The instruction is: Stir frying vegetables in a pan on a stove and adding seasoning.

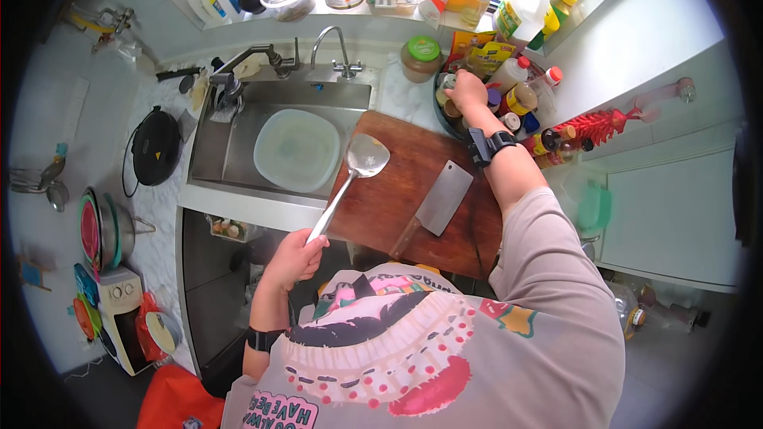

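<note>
My left hand (296, 256) is closed round the handle of a metal wok spatula (368, 156), whose blade is over the left edge of a wooden cutting board (387, 202). On the board lies a cleaver (444, 198) with a wooden handle. My right hand (468, 92) reaches into a round container of condiment bottles at the counter's back corner. Its fingers are at the top of a small jar (444, 84); whether they grip it cannot be told. Just left of that container stands a jar with a green lid (423, 49).
The sink (238, 152), left of the board, holds a pale plastic basin (297, 151) below a faucet (274, 59). Bottles crowd the windowsill. A round black appliance (156, 146) rests on the left counter. More sauce bottles (545, 142) stand by the right wall.
</note>
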Available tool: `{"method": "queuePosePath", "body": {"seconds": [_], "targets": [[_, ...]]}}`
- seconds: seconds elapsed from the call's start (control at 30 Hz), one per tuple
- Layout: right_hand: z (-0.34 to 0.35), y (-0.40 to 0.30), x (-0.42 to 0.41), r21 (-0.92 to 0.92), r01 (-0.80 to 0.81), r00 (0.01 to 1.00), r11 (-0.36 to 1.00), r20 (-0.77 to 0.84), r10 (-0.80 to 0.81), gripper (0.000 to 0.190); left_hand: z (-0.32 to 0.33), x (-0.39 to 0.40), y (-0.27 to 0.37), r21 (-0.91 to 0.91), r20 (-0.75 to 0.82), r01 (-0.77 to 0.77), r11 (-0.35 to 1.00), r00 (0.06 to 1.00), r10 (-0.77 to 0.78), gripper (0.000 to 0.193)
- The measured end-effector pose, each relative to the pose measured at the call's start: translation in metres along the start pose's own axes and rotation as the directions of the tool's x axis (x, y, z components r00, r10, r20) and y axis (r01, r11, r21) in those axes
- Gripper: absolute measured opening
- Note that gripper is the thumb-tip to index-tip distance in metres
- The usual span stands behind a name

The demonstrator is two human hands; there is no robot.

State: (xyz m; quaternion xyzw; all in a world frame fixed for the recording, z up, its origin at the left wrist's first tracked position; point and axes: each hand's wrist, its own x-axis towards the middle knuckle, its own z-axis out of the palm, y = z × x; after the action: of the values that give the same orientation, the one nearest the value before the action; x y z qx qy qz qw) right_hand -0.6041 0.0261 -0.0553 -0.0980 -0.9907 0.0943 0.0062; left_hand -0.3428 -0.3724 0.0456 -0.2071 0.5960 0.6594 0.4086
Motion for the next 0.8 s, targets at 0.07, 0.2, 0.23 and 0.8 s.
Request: {"method": "queuePosePath", "body": {"seconds": [0.07, 0.2, 0.23, 0.8], "targets": [[-0.001, 0.007, -0.002, 0.046, 0.018, 0.998, 0.999, -0.058, -0.015, 0.046, -0.004, 0.0, -0.003, -0.009, 0.001, 0.0, 1.0, 1.0, 0.0, 0.015], [-0.051, 0.001, -0.036, 0.217, 0.181, 0.953, 0.959, -0.279, -0.116, 0.044, -0.009, 0.002, -0.01, -0.016, 0.001, 0.005, 1.0, 1.0, -0.005, 0.015], [-0.064, 0.004, -0.045, 0.291, 0.249, 0.939, 0.924, -0.305, -0.157, 0.044, -0.01, 0.004, -0.01, -0.007, 0.006, 0.002, 1.0, 1.0, -0.002, 0.016], [-0.089, -0.094, -0.145, 0.399, -0.914, 0.335, 0.076, 0.846, -0.414, 0.05, -0.019, 0.023, -0.019, -0.027, 0.176, -0.011, 1.0, 0.984, 0.016, 0.016]]}}
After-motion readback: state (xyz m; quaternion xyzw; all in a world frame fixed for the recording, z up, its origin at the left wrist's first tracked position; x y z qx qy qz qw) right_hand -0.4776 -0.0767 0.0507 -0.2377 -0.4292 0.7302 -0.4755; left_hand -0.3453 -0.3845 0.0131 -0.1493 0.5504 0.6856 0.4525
